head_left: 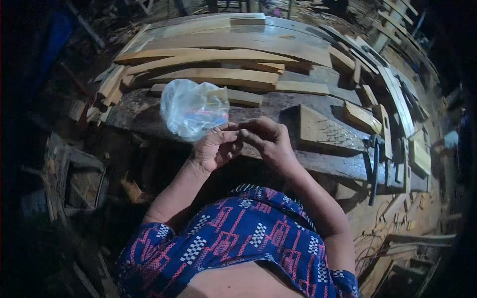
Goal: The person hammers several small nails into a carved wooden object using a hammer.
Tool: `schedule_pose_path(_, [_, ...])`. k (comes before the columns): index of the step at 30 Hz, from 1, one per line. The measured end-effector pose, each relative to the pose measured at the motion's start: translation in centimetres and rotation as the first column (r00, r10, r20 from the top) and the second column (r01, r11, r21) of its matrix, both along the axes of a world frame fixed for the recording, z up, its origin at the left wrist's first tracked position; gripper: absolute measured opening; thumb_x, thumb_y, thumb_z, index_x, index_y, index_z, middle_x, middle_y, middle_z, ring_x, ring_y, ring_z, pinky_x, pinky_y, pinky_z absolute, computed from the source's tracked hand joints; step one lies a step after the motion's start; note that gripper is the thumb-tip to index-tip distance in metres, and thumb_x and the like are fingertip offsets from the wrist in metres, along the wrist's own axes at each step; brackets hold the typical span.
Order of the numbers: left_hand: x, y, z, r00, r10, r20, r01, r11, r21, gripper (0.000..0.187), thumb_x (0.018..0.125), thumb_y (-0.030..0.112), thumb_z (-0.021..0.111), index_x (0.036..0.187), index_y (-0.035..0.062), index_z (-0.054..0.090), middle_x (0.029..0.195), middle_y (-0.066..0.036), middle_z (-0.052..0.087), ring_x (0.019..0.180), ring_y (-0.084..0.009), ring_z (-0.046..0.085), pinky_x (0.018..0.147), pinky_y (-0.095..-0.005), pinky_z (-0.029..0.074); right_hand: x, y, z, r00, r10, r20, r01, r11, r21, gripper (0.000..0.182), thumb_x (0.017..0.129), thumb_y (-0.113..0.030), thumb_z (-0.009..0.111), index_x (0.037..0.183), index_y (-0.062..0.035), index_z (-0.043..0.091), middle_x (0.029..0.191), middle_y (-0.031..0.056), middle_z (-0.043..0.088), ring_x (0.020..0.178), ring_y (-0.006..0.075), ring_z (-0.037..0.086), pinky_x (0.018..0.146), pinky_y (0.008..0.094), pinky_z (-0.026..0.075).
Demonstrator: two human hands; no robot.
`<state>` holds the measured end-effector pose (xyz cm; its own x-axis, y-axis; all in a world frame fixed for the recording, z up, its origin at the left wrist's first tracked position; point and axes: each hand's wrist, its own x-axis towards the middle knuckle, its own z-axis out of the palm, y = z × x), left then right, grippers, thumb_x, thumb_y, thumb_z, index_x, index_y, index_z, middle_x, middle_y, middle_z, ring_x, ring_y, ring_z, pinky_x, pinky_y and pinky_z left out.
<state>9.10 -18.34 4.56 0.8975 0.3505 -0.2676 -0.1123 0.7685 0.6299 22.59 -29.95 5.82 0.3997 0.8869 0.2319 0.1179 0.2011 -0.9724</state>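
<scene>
My left hand (pixel 218 146) and my right hand (pixel 267 139) meet at the fingertips just above the near edge of the workbench (pixel 278 111). Both are pinched closed. Whatever lies between the fingers, if anything, is too small or hidden to make out. Right behind my left hand sits a crumpled clear plastic bag (pixel 186 107) with small coloured things inside, some of them blue and pink. To the right of my right hand lies a wedge-like wooden block (pixel 323 130) with many nails or thin dark pieces on its top.
Long curved wooden boards (pixel 218 77) lie across the back of the bench. At the right are more wood pieces (pixel 362 116) and a dark metal hand tool (pixel 375 169) hanging over the edge. A wooden frame (pixel 84 179) stands on the floor at left.
</scene>
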Motion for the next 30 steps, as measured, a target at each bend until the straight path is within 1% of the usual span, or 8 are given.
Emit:
schedule_pose_path(2, [0.6, 0.1, -0.9, 0.99, -0.101, 0.103, 0.108, 0.992, -0.061, 0.014, 0.083, 0.007, 0.062, 0.096, 0.0076, 0.059, 0.085, -0.004, 0.065, 0.066, -0.0127, 0.062, 0.052, -0.0232, 0.051, 0.0, -0.7, -0.3, 0.985, -0.033, -0.169, 0.035, 0.999, 0.005, 0.012, 0.083, -0.005, 0.064, 0.09, 0.004, 0.064, 0.084, 0.0081, 0.065, 0.08, 0.0133, 0.06, 0.073, 0.0285, 0.048])
schedule_pose_path(14, [3.1, -2.2, -2.5, 0.942, -0.325, 0.087, 0.336, 0.925, -0.177, 0.019, 0.09, 0.01, 0.055, 0.109, 0.0044, 0.056, 0.086, -0.006, 0.063, 0.071, -0.0143, 0.064, 0.058, -0.025, 0.055, 0.9, -5.3, -1.2, 0.932, -0.309, -0.191, 0.316, 0.949, 0.005, 0.008, 0.085, -0.005, 0.063, 0.085, 0.0017, 0.059, 0.074, 0.0035, 0.06, 0.07, 0.0071, 0.054, 0.061, 0.024, 0.045])
schedule_pose_path(16, [3.3, -3.4, -2.2, 0.974, -0.212, -0.075, 0.196, 0.964, -0.178, 0.023, 0.093, 0.015, 0.049, 0.113, 0.0037, 0.055, 0.091, -0.008, 0.063, 0.078, -0.0164, 0.064, 0.066, -0.0291, 0.057, 0.9, -6.1, -1.4, 0.904, -0.427, 0.023, 0.423, 0.902, 0.089, 0.006, 0.082, -0.005, 0.066, 0.085, -0.0013, 0.062, 0.079, 0.0038, 0.06, 0.068, 0.0091, 0.055, 0.061, 0.0213, 0.044])
schedule_pose_path(20, [4.8, -5.5, -1.9, 0.978, -0.168, -0.126, 0.139, 0.966, -0.216, 0.024, 0.095, 0.018, 0.045, 0.111, 0.0018, 0.055, 0.094, -0.009, 0.063, 0.082, -0.0187, 0.064, 0.071, -0.0321, 0.057, 0.7, -7.6, -0.3, 0.86, -0.42, 0.29, 0.407, 0.907, 0.107, 0.013, 0.074, -0.004, 0.07, 0.085, -0.0047, 0.063, 0.085, 0.0074, 0.06, 0.073, 0.0174, 0.058, 0.065, 0.0266, 0.045])
schedule_pose_path(22, [5.5, -4.6, -3.1, 0.982, -0.191, 0.01, 0.179, 0.903, -0.392, 0.021, 0.093, 0.019, 0.049, 0.103, 0.0019, 0.057, 0.092, -0.011, 0.064, 0.08, -0.0206, 0.064, 0.074, -0.0352, 0.056, 0.3, -6.4, -0.9, 0.603, -0.533, 0.594, 0.408, 0.845, 0.345, 0.019, 0.067, -0.009, 0.073, 0.083, -0.0082, 0.064, 0.088, 0.0097, 0.058, 0.081, 0.0266, 0.058, 0.072, 0.0342, 0.045])
schedule_pose_path(23, [5.7, -4.5, -3.3, 0.981, -0.194, 0.011, 0.183, 0.903, -0.389, 0.021, 0.093, 0.019, 0.049, 0.103, 0.0019, 0.057, 0.092, -0.011, 0.064, 0.08, -0.0206, 0.064, 0.074, -0.0352, 0.056, 0.1, -6.4, -1.3, 0.598, -0.514, 0.616, 0.44, 0.852, 0.283, 0.02, 0.065, -0.016, 0.074, 0.082, -0.0101, 0.065, 0.092, 0.008, 0.057, 0.09, 0.0293, 0.055, 0.079, 0.0398, 0.041])
schedule_pose_path(27, [6.3, -4.5, -3.3, 0.969, -0.247, 0.031, 0.235, 0.868, -0.438, 0.021, 0.094, 0.018, 0.048, 0.103, 0.0014, 0.057, 0.091, -0.01, 0.063, 0.081, -0.0211, 0.064, 0.073, -0.0343, 0.056, 0.1, -6.8, -1.4, 0.486, -0.478, 0.732, 0.466, 0.85, 0.246, 0.02, 0.067, -0.019, 0.074, 0.083, -0.0121, 0.066, 0.097, 0.0081, 0.057, 0.093, 0.0286, 0.053, 0.081, 0.0405, 0.039])
schedule_pose_path(30, [6.5, -5.3, -2.4, 0.973, -0.229, -0.028, 0.196, 0.887, -0.418, 0.018, 0.093, 0.017, 0.05, 0.1, 0.0024, 0.058, 0.089, -0.01, 0.064, 0.08, -0.0212, 0.064, 0.074, -0.0364, 0.056, 0.8, -7.6, -1.5, 0.612, -0.477, 0.631, 0.426, 0.871, 0.245, 0.024, 0.066, -0.023, 0.071, 0.087, -0.0134, 0.063, 0.103, 0.0073, 0.055, 0.099, 0.0285, 0.05, 0.082, 0.0419, 0.036])
